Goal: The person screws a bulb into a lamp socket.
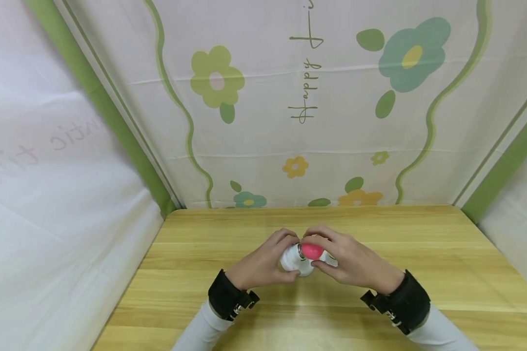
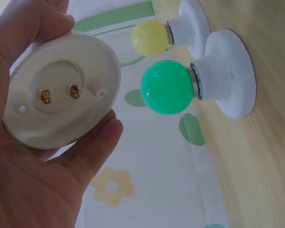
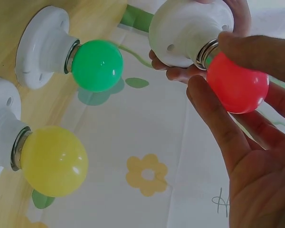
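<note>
My left hand (image 1: 264, 263) grips a white round lamp socket (image 3: 178, 31) by its base, held up off the table. In the left wrist view the underside of that socket faces the camera, with two brass screws. Fingers and thumb of my right hand (image 1: 351, 261) hold a red light bulb (image 3: 237, 83). The bulb's metal screw base sits at the socket's mouth, with some thread showing; how deep it goes in cannot be told. Both hands are close together above the table.
A green bulb (image 2: 167, 87) and a yellow bulb (image 2: 150, 38), each in a white socket, stand upright on the wooden table (image 1: 202, 263). In the head view the hands largely hide them. White flower-print fabric (image 1: 254, 136) hangs behind the table and at its sides.
</note>
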A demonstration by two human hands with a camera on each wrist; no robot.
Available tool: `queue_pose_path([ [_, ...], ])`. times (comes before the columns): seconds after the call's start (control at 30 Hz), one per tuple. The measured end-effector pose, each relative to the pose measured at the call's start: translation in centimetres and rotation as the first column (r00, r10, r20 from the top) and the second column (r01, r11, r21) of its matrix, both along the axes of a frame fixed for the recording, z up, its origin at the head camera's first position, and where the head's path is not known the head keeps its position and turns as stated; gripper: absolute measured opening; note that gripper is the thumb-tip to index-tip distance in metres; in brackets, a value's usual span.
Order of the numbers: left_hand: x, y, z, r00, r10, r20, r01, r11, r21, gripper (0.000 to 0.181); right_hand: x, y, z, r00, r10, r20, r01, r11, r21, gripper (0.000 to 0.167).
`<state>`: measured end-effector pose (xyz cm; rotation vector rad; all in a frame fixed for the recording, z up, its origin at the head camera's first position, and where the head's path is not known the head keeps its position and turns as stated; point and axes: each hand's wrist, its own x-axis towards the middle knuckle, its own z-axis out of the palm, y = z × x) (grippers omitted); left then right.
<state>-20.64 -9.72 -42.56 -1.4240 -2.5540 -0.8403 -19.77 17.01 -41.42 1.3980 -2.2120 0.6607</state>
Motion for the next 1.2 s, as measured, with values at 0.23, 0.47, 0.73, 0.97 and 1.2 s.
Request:
queue_pose_path([
  [0.23,0.06,0.08,0.14,1.000,-0.003,0.005,0.003,1.000,0.005,0.056,0.09,0.04,0.11,1.000,-0.025,-0.011,0.025,1.000,0.013,0.050],
  [0.47,0.03,0.08,0.13,1.000,-0.001,0.005,0.001,1.000,-0.002,0.056,0.09,0.03,-0.08,0.999,-0.039,-0.024,0.039,0.999,-0.011,0.045],
  [0.73,0.16,0.05,0.22,1.000,-0.007,0.002,0.007,1.000,0.000,0.056,0.27,-0.09,-0.24,0.997,-0.082,0.003,0.082,0.996,-0.032,0.048],
  [0.97,0.26,0.02,0.19,1.000,-0.006,-0.021,0.006,1.000,-0.001,0.056,0.33,-0.11,-0.34,0.993,-0.114,0.037,0.115,0.993,-0.020,0.051],
  [1.2,0.17,0.05,0.26,0.999,-0.004,-0.032,0.004,1.000,-0.003,0.057,0.18,-0.32,-0.24,0.997,-0.069,0.020,0.069,0.997,-0.043,0.054],
])
